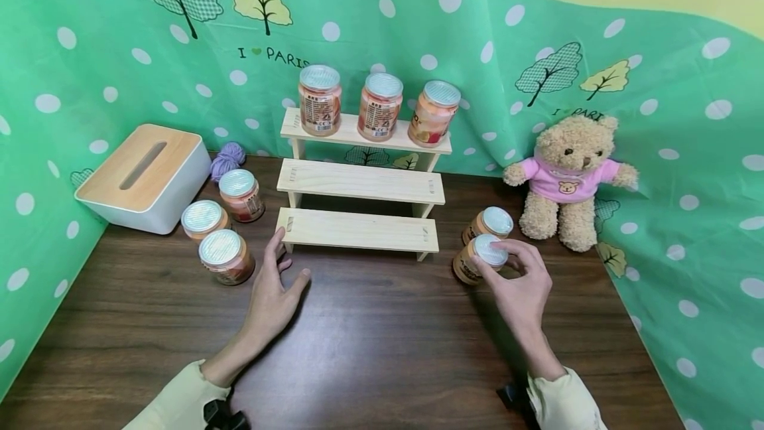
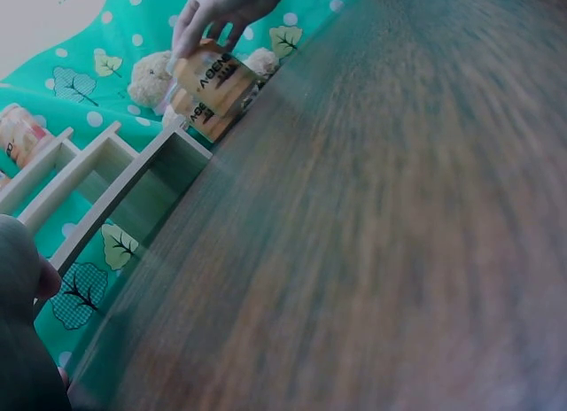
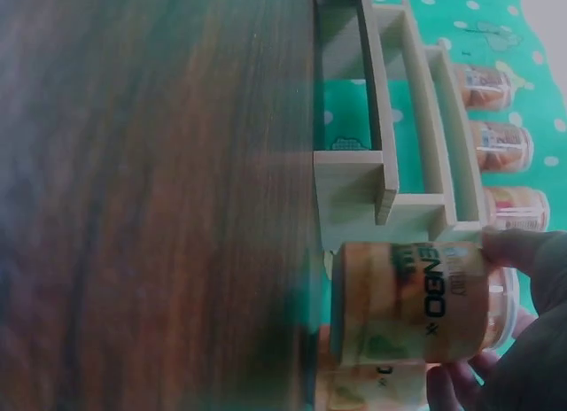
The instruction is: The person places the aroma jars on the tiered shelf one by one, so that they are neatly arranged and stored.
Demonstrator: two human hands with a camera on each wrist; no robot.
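Note:
My right hand [image 1: 506, 263] grips the silver lid of an orange-labelled jar [image 1: 474, 261] from above, at the right of the table; the jar leans slightly. A second jar [image 1: 489, 223] stands just behind it. In the right wrist view my fingers [image 3: 523, 252] curl round this jar [image 3: 412, 300]. The left wrist view shows the same jar [image 2: 217, 79] in the distance. My left hand [image 1: 285, 264] lies open on the wood, fingers spread, by the lower left corner of a three-step wooden shelf [image 1: 358, 231]. It holds nothing.
Three jars [image 1: 379, 108] stand on the shelf's top step; three more [image 1: 226, 257] stand left of my left hand. A tissue box [image 1: 143, 174] and purple yarn [image 1: 227, 159] sit at the back left. A teddy bear [image 1: 567, 181] sits at the back right against the green cloth.

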